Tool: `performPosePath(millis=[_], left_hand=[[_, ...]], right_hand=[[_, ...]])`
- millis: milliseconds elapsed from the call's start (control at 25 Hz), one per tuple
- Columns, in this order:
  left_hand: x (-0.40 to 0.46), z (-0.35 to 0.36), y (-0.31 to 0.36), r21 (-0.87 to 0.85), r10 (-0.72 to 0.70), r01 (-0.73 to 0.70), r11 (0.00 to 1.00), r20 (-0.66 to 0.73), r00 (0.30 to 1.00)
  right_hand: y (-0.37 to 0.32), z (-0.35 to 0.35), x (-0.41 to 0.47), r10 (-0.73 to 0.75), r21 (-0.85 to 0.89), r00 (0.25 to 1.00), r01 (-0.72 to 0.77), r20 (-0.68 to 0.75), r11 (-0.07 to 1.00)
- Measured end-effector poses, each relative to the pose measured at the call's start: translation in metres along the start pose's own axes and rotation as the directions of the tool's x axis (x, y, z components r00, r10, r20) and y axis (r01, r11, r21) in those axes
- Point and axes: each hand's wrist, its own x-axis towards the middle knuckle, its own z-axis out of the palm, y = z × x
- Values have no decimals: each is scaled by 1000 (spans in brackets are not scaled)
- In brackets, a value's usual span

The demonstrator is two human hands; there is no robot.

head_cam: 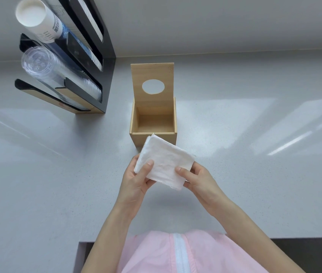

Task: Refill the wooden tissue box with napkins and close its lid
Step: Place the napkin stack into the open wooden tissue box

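Note:
A square wooden tissue box (134,123) stands on the grey counter, its inside bare. Its lid (152,75), with an oval hole, stands upright at the back. Just in front of the box, above the counter, a folded stack of white napkins (165,158) is held in both hands. My left hand (134,180) grips its left edge, thumb on top. My right hand (197,180) grips the right edge, thumb on top as well. The stack's far corner overlaps the box's front wall in view.
A black and wood cup dispenser (89,62) stands at the back left, with a tube of white paper cups (38,18) and clear plastic cups (44,66) pointing out. The counter's (254,154) near edge lies right by my pink jacket.

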Motion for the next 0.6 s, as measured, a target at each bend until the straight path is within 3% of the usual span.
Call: performPosePath(millis=[240, 600], left_hand=[[9, -6, 15, 250, -29, 39, 968, -40, 999], [46, -13, 63, 283, -12, 14, 959, -7, 1000]], right_hand=[[-22, -12, 1, -86, -212, 996, 78, -29, 974], [-74, -4, 33, -183, -355, 982, 158, -39, 922]])
